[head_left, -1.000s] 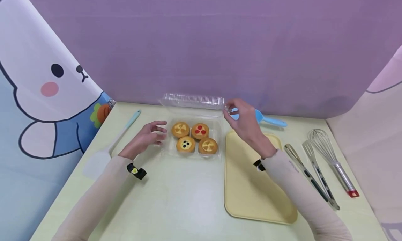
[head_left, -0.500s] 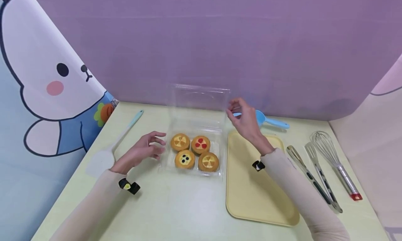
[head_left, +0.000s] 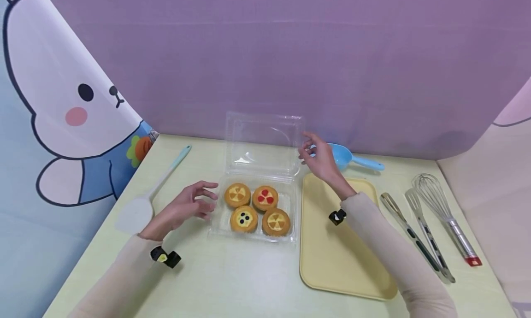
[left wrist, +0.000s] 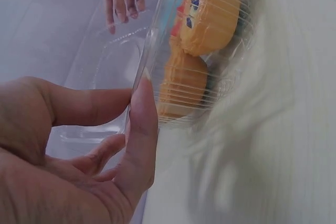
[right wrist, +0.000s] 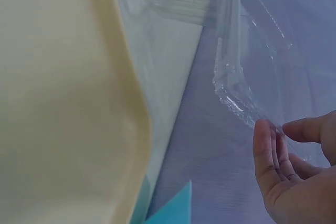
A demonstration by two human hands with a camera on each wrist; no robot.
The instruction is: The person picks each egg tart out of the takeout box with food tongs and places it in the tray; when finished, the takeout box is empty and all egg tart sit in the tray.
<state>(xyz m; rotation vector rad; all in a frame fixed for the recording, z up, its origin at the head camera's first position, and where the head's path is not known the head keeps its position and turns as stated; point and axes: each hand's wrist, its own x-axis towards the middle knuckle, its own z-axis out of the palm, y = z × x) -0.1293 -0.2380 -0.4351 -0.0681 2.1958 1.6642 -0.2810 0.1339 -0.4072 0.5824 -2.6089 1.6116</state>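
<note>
A clear hinged plastic food container [head_left: 255, 237] stands on the table with several round tarts [head_left: 244, 219] in its base. One tart has red pieces on top, another dark dots. Its see-through lid [head_left: 263, 143] is raised and leans toward the back wall. My left hand [head_left: 186, 205] is at the container's left side; in the left wrist view, its thumb and forefinger pinch the rim [left wrist: 137, 85]. At the lid's right edge is my right hand [head_left: 321, 159], whose thumb and fingertips pinch the clear plastic in the right wrist view.
A beige tray [head_left: 332, 262] lies right of the container, with a blue scoop [head_left: 342, 156] behind it. Tongs [head_left: 408, 230], a slotted metal utensil [head_left: 427, 230] and a whisk [head_left: 448, 216] lie farther right. On the left is a white spatula [head_left: 138, 212]. A purple backdrop [head_left: 265, 55] rises behind.
The lid has swung so its broad face now shows more, with my right hand still at its edge. The container and my left hand appear lower in the head view.
</note>
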